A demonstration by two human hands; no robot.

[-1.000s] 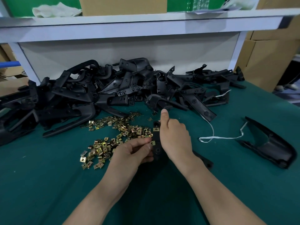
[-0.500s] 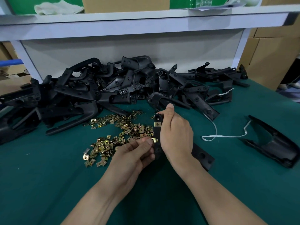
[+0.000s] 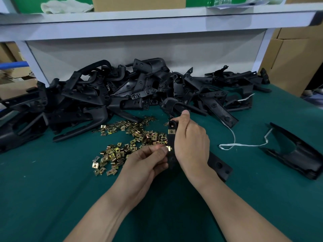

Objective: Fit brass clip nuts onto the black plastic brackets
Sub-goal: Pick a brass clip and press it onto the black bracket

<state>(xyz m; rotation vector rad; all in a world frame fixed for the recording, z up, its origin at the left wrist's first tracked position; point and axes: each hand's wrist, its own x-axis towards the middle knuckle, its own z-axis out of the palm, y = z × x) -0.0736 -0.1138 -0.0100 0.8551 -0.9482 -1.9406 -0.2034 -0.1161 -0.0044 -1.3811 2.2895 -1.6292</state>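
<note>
My right hand [image 3: 190, 144] grips a black plastic bracket [image 3: 171, 139] and holds its long arm upright above the green table. One brass clip nut [image 3: 171, 131] sits on that arm near the top. My left hand [image 3: 148, 161] pinches a second brass clip nut [image 3: 168, 148] against the arm's left edge, lower down. The bracket's other end [image 3: 219, 165] sticks out to the right below my right hand. A loose heap of brass clip nuts [image 3: 129, 142] lies on the table left of my hands.
A big pile of black plastic brackets [image 3: 122, 95] fills the back of the green table [image 3: 52, 189] under a white shelf [image 3: 157, 20]. One more black part [image 3: 300, 154] lies at the right, beside a white string [image 3: 244, 144]. Cardboard boxes stand far right.
My right hand has lifted the bracket slightly up and back. My left hand has stayed at the arm's left edge with the second nut.
</note>
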